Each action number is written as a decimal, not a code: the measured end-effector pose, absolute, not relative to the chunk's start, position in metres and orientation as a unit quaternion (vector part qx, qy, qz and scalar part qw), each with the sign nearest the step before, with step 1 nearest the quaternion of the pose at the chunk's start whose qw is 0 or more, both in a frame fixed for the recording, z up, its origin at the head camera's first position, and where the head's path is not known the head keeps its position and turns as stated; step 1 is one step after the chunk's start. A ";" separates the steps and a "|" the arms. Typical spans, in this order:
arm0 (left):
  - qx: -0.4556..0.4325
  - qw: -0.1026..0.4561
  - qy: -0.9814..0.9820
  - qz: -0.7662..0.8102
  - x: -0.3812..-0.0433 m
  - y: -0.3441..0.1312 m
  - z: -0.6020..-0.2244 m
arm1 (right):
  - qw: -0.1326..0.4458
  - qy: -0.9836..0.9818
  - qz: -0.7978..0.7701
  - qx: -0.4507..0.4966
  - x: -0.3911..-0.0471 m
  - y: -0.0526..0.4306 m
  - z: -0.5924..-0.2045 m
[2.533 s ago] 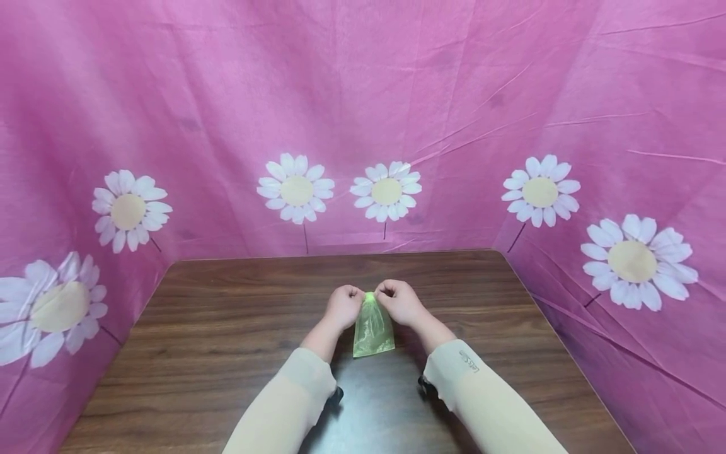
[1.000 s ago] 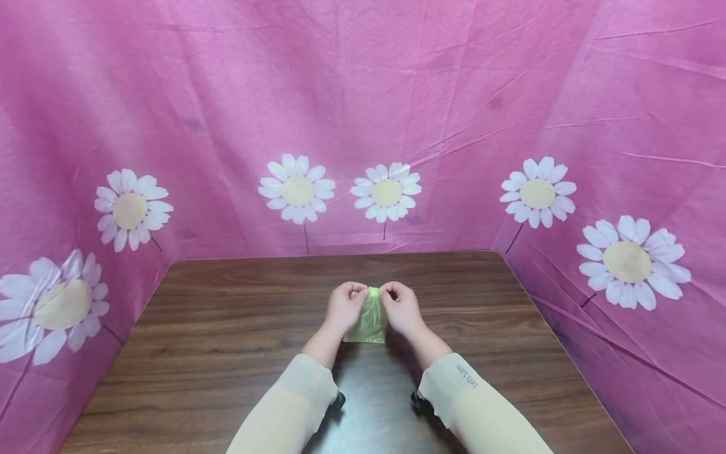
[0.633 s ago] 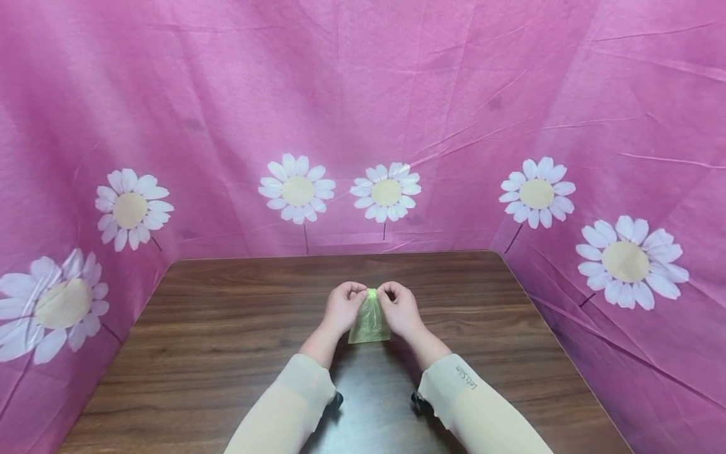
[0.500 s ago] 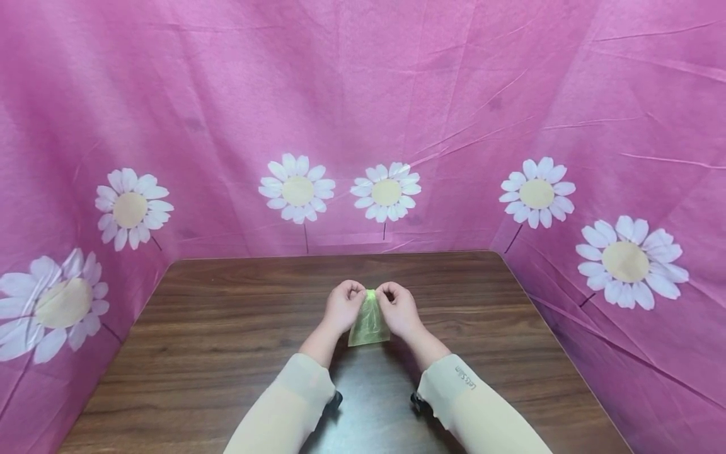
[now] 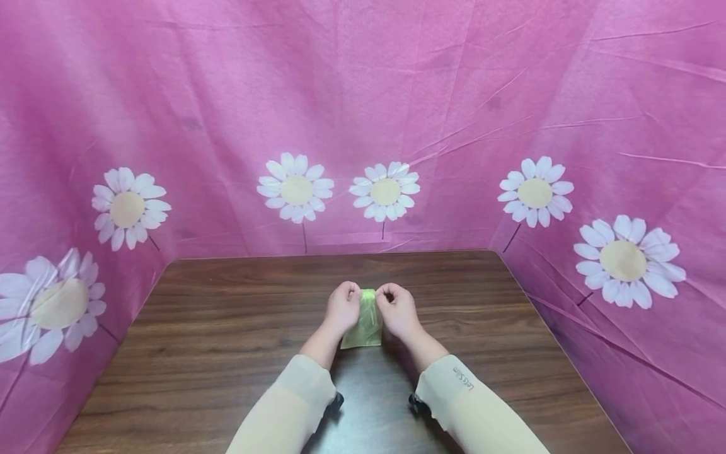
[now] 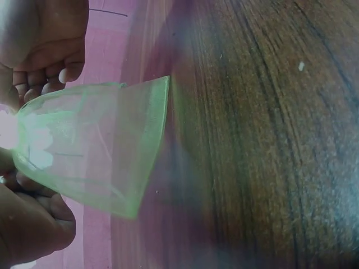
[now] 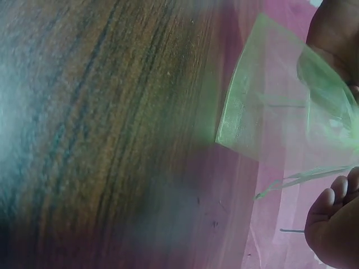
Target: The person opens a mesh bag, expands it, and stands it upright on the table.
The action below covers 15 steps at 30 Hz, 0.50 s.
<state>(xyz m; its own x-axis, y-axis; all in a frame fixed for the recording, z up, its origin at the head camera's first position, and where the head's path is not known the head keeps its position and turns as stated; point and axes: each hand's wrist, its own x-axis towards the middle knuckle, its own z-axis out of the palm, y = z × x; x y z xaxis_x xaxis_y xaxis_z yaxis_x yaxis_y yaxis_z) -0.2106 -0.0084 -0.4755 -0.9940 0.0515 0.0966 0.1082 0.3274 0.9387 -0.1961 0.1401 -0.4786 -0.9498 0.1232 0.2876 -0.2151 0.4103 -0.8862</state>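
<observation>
A sheer light-green drawstring pouch (image 5: pixel 365 328) hangs above the table between both hands, its neck gathered at the top. My left hand (image 5: pixel 343 306) pinches the neck from the left side. From the other side, the right hand (image 5: pixel 399 310) pinches at the neck with thumb and fingers. In the right wrist view a thin green drawstring (image 7: pixel 275 185) trails out by the right hand (image 7: pixel 335 224). The pouch's flat bottom edge (image 6: pixel 152 148) points down toward the table in the left wrist view. It is see-through and shows nothing inside. The fingertips are partly hidden.
A dark wood-grain table (image 5: pixel 238 328) lies beneath the hands. Pink cloth (image 5: pixel 363 82) printed with white daisies rises behind it and on both sides. Pale sleeves (image 5: pixel 289 403) cover the forearms, with black wrist devices (image 5: pixel 336 402) underneath.
The pouch has swung and turned between the hands, its bottom now lying slightly further left. Its gathered neck looks a little wider. Both hands keep their pinch and have shifted only slightly.
</observation>
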 end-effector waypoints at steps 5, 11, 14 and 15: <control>-0.045 0.040 -0.807 -0.587 -0.210 -0.010 -0.476 | 0.154 -0.822 0.548 0.011 -0.196 0.140 -0.478; -0.046 0.039 -0.811 -0.582 -0.209 -0.014 -0.477 | 0.149 -0.817 0.557 0.002 -0.196 0.140 -0.478; -0.051 0.034 -0.814 -0.578 -0.209 -0.016 -0.477 | 0.149 -0.817 0.557 0.005 -0.194 0.140 -0.477; -0.052 0.032 -0.814 -0.578 -0.209 -0.017 -0.477 | 0.150 -0.818 0.555 0.006 -0.194 0.140 -0.477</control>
